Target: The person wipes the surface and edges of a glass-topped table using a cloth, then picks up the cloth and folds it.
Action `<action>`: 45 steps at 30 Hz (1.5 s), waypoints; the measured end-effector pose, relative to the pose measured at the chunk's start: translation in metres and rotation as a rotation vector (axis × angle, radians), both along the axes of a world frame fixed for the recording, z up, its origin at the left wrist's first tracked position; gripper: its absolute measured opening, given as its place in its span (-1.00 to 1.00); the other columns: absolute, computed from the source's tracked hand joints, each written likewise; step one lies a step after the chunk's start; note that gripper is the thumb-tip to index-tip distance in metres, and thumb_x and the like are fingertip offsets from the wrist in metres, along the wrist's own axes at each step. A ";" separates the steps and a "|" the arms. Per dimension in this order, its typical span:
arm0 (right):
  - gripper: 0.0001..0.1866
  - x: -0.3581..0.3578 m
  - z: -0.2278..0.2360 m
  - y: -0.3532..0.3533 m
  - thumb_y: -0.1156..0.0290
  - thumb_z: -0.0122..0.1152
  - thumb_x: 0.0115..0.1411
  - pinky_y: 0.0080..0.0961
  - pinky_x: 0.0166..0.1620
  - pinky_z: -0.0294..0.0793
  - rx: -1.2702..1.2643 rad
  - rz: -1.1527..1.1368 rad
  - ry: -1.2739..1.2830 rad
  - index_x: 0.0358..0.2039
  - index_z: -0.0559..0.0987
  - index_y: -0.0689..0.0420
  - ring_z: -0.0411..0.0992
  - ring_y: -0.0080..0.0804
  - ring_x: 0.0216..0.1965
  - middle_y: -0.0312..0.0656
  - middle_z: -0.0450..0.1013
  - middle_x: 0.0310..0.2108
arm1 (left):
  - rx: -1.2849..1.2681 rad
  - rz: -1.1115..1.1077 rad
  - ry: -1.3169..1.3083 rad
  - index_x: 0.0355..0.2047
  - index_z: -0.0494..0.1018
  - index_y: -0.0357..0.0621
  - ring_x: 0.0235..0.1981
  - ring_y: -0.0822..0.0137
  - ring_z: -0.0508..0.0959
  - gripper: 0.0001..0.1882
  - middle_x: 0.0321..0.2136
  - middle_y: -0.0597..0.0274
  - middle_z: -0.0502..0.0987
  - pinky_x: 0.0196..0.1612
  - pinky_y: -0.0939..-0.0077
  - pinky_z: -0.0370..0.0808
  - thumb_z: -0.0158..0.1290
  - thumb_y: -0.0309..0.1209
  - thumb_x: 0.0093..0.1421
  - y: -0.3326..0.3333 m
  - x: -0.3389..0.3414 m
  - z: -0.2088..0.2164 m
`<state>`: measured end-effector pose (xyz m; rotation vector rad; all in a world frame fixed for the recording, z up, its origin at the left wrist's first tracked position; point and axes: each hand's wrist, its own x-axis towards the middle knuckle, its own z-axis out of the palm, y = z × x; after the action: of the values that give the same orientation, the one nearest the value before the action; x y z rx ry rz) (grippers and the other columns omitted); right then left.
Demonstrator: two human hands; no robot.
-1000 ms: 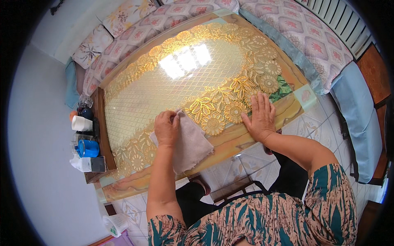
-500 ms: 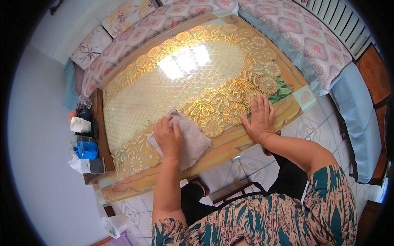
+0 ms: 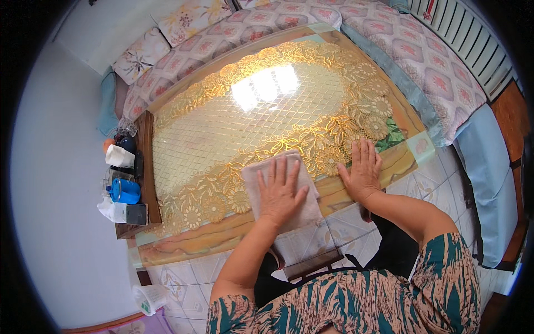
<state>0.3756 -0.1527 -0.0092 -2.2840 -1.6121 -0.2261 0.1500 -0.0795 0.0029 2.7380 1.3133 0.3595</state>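
A folded, pale pinkish-grey cloth [image 3: 306,203] lies flat at the near edge of the table [image 3: 183,249], part of it hanging past the edge. My left hand [image 3: 279,195] rests on the cloth with its fingers spread, pressing it from above. To the right, my right hand [image 3: 362,170] lies flat on the table, fingers stretched out and nothing in them. Under both hands runs a glossy table cover with a gold lace pattern [image 3: 239,197] of flowers and leaves. A green leafy patch [image 3: 391,135] shows beyond my right hand.
At the table's left end stands a brown wooden tray [image 3: 148,167] with white paper cups [image 3: 120,156], a blue mug [image 3: 124,191] and a tissue pack [image 3: 113,210]. Sofas with a patterned cover [image 3: 409,61] line the far and right sides. A white bin [image 3: 149,299] is on the tiled floor.
My left hand and the cloth have moved right along the near edge. The fingers, bunched at the cloth before, are now spread flat on it. My right hand stays in place on the table.
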 end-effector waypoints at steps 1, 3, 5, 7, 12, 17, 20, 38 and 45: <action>-0.27 -0.001 0.000 0.000 -0.01 0.03 0.15 -0.07 0.24 -0.13 0.003 0.004 -0.007 0.17 0.21 0.26 -0.10 0.00 0.30 0.10 0.01 0.25 | -0.001 -0.024 -0.032 0.26 0.14 0.17 0.34 0.04 -0.08 -0.27 0.32 0.10 -0.01 0.23 -0.27 -0.22 -0.04 0.09 0.11 -0.007 0.002 0.003; -0.28 0.005 -0.001 -0.001 0.00 0.03 0.15 -0.07 0.23 -0.13 0.000 -0.009 -0.029 0.17 0.21 0.26 -0.08 0.00 0.29 0.10 0.02 0.25 | -0.045 0.055 0.012 0.25 0.15 0.20 0.34 0.02 -0.06 -0.26 0.32 0.11 -0.01 0.23 -0.27 -0.22 -0.01 0.11 0.09 -0.025 0.009 0.023; -0.28 0.005 -0.003 -0.002 0.00 0.03 0.14 -0.07 0.23 -0.12 -0.001 -0.018 -0.038 0.17 0.21 0.26 -0.07 0.00 0.29 0.10 0.03 0.25 | -0.088 0.142 0.040 0.25 0.16 0.22 0.33 -0.05 -0.06 -0.21 0.31 0.06 0.00 0.23 -0.25 -0.21 0.03 0.16 0.04 -0.038 0.007 0.021; -0.28 0.002 -0.004 -0.004 0.00 0.03 0.14 -0.08 0.23 -0.12 0.002 -0.006 -0.027 0.17 0.21 0.26 -0.06 0.01 0.28 0.11 0.03 0.24 | -0.077 0.130 0.005 0.25 0.15 0.24 0.32 -0.09 -0.06 -0.21 0.30 0.00 0.00 0.23 -0.26 -0.21 0.02 0.17 0.03 -0.036 -0.006 0.012; -0.28 0.003 -0.002 -0.001 0.01 0.02 0.15 -0.08 0.23 -0.12 0.014 0.003 -0.025 0.17 0.20 0.26 -0.07 0.01 0.29 0.11 0.03 0.25 | 0.010 0.396 0.008 0.27 0.11 0.29 0.32 -0.12 -0.08 -0.16 0.32 0.02 -0.06 0.23 -0.26 -0.22 0.00 0.24 0.00 0.004 -0.060 -0.005; -0.27 0.003 0.004 -0.001 0.01 0.02 0.15 -0.09 0.23 -0.13 -0.017 0.002 -0.011 0.17 0.20 0.28 -0.08 0.02 0.29 0.12 0.02 0.25 | -0.051 0.423 0.114 0.29 0.06 0.31 0.34 -0.10 -0.14 -0.13 0.34 0.07 -0.10 0.21 -0.34 -0.25 0.01 0.23 -0.01 0.012 -0.062 0.004; -0.27 0.001 0.004 -0.001 0.01 0.03 0.15 -0.09 0.23 -0.13 -0.009 0.010 0.007 0.17 0.19 0.28 -0.09 0.02 0.29 0.13 0.02 0.25 | -0.082 0.262 0.108 0.30 0.05 0.29 0.35 -0.04 -0.17 -0.12 0.34 0.11 -0.11 0.21 -0.36 -0.31 0.01 0.21 -0.01 0.007 -0.033 0.005; -0.27 0.002 0.003 -0.002 0.02 0.03 0.15 -0.07 0.24 -0.15 -0.059 -0.010 0.018 0.18 0.18 0.28 -0.12 0.02 0.31 0.12 -0.01 0.26 | -0.002 0.359 -0.008 0.18 0.28 0.17 0.32 -0.07 -0.06 -0.28 0.28 0.03 0.06 0.25 -0.20 -0.22 0.09 -0.07 -0.05 0.014 -0.046 0.022; -0.26 0.001 0.003 -0.001 0.02 0.04 0.14 -0.07 0.25 -0.17 -0.030 0.005 0.026 0.18 0.18 0.28 -0.13 0.02 0.31 0.11 -0.01 0.27 | 0.072 0.267 -0.242 -0.05 0.46 0.01 -0.02 0.02 0.33 -0.47 -0.07 0.11 0.37 0.05 0.18 0.29 0.12 -0.36 -0.14 0.033 -0.063 0.006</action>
<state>0.3767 -0.1534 -0.0066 -2.2956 -1.6187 -0.1710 0.0870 -0.0464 0.0093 2.4736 1.6238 0.7454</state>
